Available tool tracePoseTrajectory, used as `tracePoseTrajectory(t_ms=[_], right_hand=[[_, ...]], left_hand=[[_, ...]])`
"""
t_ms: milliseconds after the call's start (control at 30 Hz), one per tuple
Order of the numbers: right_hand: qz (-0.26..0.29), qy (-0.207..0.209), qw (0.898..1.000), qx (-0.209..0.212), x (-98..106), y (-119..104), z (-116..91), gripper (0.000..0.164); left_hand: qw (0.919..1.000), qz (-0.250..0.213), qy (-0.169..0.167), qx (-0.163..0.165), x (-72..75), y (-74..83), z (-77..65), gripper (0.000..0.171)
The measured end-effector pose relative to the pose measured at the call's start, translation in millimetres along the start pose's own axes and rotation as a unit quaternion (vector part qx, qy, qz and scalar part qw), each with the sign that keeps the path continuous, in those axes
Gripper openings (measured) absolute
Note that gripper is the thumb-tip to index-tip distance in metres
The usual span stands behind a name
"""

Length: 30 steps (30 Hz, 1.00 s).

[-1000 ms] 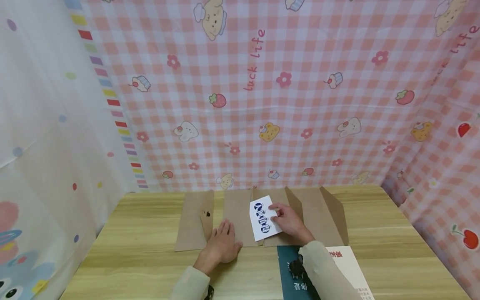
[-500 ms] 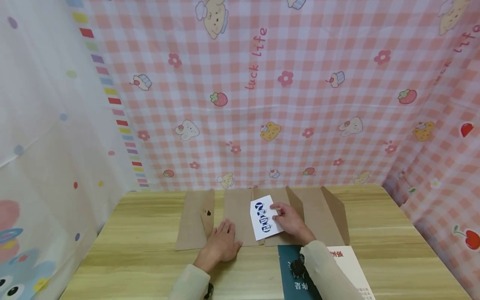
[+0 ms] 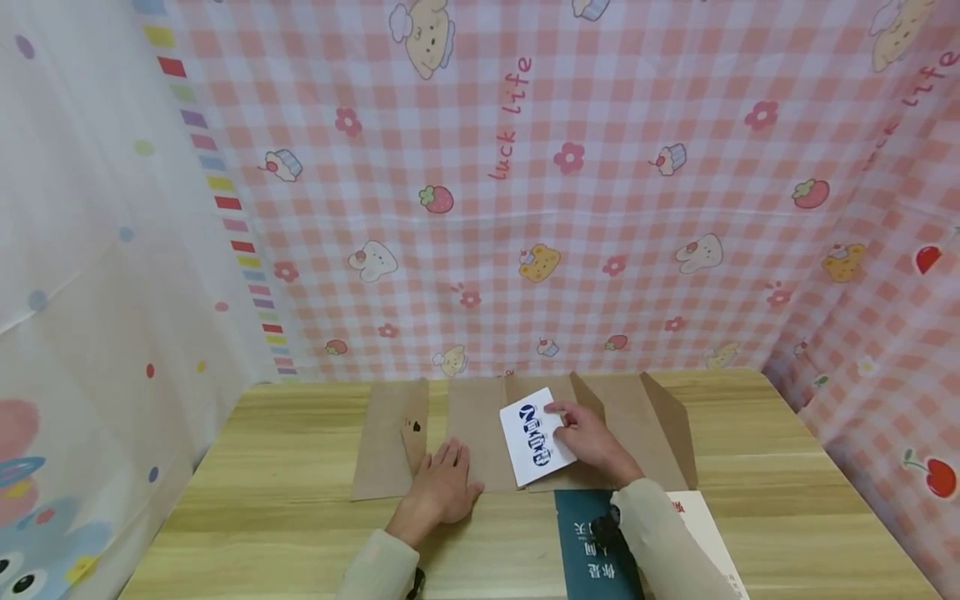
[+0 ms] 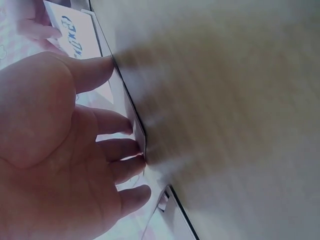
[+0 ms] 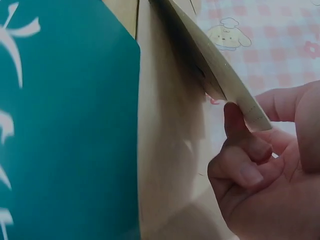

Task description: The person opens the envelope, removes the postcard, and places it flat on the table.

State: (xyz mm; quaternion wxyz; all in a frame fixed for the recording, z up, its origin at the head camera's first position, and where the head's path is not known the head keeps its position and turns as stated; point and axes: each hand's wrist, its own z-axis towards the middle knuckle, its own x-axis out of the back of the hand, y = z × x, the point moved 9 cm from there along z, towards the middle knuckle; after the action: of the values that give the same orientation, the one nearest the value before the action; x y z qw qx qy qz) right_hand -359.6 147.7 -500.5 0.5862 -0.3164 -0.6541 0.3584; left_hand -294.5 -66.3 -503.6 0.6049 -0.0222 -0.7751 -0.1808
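Note:
My right hand (image 3: 592,435) pinches a white card (image 3: 522,457) printed with dark blue letters. In the right wrist view the card (image 5: 220,60) tilts up from the surface, its edge between thumb and finger. Beneath it lie brown paper envelopes with open flaps, one in the middle (image 3: 476,417) and one at the right (image 3: 633,433). My left hand (image 3: 444,487) lies palm down, its fingers straight over the near edge of the middle envelope. Left of it is another brown envelope (image 3: 378,450), its flap marked with a small dark spot.
A dark teal book cover (image 3: 577,554) with white characters lies at the near right, partly under my right forearm. Beside it shows a white cover (image 3: 708,537). The wooden table (image 3: 262,500) ends at a pink checked cloth (image 3: 450,275) behind.
My right hand has shifted slightly to the right, carrying the card with it, and the card has turned a little. The left hand stays in place.

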Motion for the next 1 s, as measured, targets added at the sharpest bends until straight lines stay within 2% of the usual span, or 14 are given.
tracePoseTrajectory(t_ms=[200,500,867,1000], right_hand=[[0.004,-0.018,1.000,0.011,4.2,-1.7,-4.0,0.037],[0.031,-0.015,0.999,0.024,12.2,-6.2,-10.4,0.036],[0.108,-0.036,0.993,-0.012,12.6,-1.4,-20.3,0.040],[0.119,-0.040,0.992,-0.013,12.8,-1.8,-22.8,0.040]], left_hand=[[0.9999,0.006,0.009,-0.009,1.4,-0.2,-1.5,0.065],[0.9999,0.004,0.007,-0.008,-0.2,-1.0,-0.2,0.065],[1.0000,-0.003,-0.002,-0.003,-3.7,-2.2,1.0,0.066],[1.0000,0.000,-0.002,-0.002,-3.1,-1.9,1.7,0.066]])
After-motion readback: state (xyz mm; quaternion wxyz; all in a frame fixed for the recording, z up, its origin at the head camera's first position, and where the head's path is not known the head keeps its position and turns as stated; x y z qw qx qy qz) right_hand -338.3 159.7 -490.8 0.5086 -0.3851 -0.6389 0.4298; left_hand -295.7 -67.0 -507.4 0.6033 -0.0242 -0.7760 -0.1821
